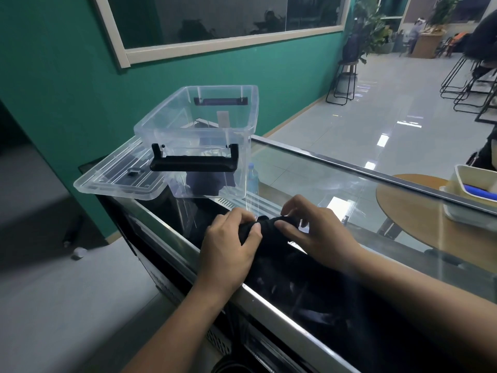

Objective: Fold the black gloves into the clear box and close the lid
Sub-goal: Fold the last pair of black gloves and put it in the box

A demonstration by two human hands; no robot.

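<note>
Here a glass counter [336,181] with a metal edge runs across the middle of the frame. On its upper-left end stands the clear box [204,135], open, with black handles, and something dark lies in its bottom. The clear lid [118,176] lies flat just left of the box, touching it. In the lower centre, both hands work on a bunched black glove [269,232] resting on the counter: the left hand [228,246] pinches its left end between thumb and fingers, and the right hand [317,230] grasps its right end with fingers curled over the top
</note>
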